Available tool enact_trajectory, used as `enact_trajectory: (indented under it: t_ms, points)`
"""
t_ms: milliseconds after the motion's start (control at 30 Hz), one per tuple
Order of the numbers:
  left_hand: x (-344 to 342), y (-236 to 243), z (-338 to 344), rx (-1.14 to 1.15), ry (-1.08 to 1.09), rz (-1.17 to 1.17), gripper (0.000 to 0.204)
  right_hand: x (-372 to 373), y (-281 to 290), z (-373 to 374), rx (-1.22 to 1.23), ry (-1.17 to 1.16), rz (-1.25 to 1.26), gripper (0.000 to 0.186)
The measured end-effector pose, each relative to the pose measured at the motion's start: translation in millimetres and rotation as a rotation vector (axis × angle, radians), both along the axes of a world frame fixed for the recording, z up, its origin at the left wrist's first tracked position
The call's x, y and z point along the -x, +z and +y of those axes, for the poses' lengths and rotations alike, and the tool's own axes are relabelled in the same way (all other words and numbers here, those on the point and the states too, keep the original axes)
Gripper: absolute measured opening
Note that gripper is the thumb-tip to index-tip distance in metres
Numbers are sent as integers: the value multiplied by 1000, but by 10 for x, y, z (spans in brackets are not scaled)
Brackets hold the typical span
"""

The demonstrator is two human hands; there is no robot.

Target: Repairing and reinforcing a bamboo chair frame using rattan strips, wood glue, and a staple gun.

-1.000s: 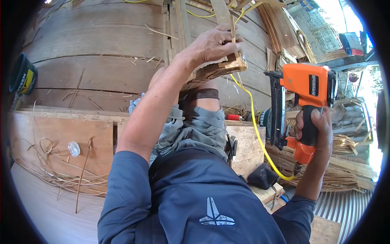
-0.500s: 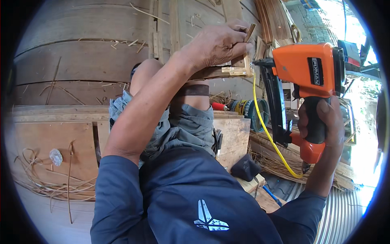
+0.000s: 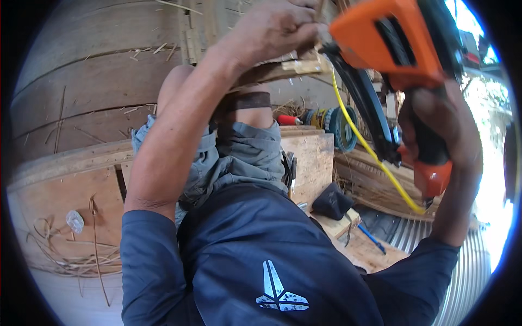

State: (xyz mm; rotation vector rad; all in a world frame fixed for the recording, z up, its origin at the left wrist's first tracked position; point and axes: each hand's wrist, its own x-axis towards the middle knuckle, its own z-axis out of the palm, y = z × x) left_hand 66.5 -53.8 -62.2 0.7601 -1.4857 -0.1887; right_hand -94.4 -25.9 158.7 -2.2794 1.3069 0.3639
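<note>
My right hand (image 3: 448, 117) is wrapped round the black handle of an orange and black pneumatic nail gun (image 3: 380, 41), blurred by motion. A yellow air hose (image 3: 356, 136) trails from the base of its handle. The gun's nose is close to the fingertips of my left hand (image 3: 274, 30). That hand is closed, pinching a thin wooden strip (image 3: 321, 7) that runs up past the top edge. Just beneath it, a dark wooden piece with a pale block at its end (image 3: 272, 71) lies across my raised knee. Whether the nose touches the wood is hidden.
Planks with scattered shavings (image 3: 87, 76) spread to the left. Thin cane strips (image 3: 76, 261) and a crumpled clear lump (image 3: 75, 221) lie on a board. A red-capped object (image 3: 288, 119), a teal container (image 3: 342, 130), a black pouch (image 3: 331, 201) and a blue tool (image 3: 372, 239) sit right of my legs.
The view has shifted, with hands and wood now higher in the picture. The nail gun has tilted and come closer to my left fingers; my grip on it stays.
</note>
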Motion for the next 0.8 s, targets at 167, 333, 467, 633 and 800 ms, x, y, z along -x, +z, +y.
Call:
enact_trajectory:
  t_ms: [167,333,467,633,800]
  points:
    - [108,-147,1,-279,51,154,20,-243,61,-25,-39,115,170,48]
    - [123,-61,48,-187,127,57,22,539,350,140,143,-103,-66,25]
    - [117,-61,172,-228,165,105,25,1481,-104,-302,-76,-336,-22,32]
    - [258,387,457,-73,543,289,16,2574,-1567,-657,-211,-448,-34,59]
    - [240,167,606,-558,320,607,44,3509,-3131,-741,149,-626,175,47]
